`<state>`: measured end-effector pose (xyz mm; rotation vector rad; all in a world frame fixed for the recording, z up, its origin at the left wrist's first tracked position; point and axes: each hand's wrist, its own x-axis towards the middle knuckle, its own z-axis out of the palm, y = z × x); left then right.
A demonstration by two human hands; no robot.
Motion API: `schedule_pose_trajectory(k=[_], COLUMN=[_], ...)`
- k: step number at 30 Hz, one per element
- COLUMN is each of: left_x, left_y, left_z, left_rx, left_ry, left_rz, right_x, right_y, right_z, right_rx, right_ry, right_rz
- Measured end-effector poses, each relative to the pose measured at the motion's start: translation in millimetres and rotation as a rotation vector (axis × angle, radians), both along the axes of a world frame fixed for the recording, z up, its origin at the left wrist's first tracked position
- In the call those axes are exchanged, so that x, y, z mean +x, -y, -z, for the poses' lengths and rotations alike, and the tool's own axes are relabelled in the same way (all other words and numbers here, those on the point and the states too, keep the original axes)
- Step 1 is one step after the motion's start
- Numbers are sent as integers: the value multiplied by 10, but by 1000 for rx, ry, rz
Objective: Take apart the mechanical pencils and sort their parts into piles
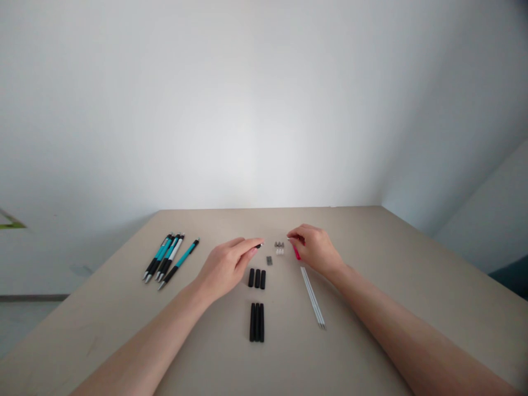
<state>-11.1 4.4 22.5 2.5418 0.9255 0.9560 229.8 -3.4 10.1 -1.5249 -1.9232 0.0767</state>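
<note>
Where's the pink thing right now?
In the head view, the pink thing is in the right hand, right of the little white bits and just past the far end of the white sticks.

Ahead of you, the beige tabletop [412, 264] reaches a pale wall [256, 110]. At your view's left edge you see a yellow-green strip [15, 225] above a dark band [33, 298]; at its right edge, a dark blue-green thing [513, 276].

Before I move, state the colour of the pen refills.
The pen refills are white with silvery-grey tips, clearest in the head view.
</note>
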Motion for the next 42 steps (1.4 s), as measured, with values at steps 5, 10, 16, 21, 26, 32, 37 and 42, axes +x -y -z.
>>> schedule_pose_trajectory(k=[5,10,16,21,26,32,37,42], left_x=[6,8,10,5,-1,8,12,9], left_y=[3,-6,-13,-9,-5,-3,-13,-16], left_z=[5,14,21,20,14,0,9,25], left_rx=[22,23,44,56,39,50,34,29], left_ry=[6,-2,10,8,-16,-15,-14,-7], left_rz=[6,0,-2,-2,-12,-10,-12,-7], right_x=[-30,-55,-76,-85,-93,-93,-92,-96], right_y=[-40,-69,-68,-66,-67,-80,-85,-90], right_z=[44,53,31,35,44,60,80,97], right_rx=[-74,-141,-187,-191,-180,-185,-185,-178], right_ry=[91,196,267,277,254,237,228,235], right_rz=[7,30,57,45,50,49,49,44])
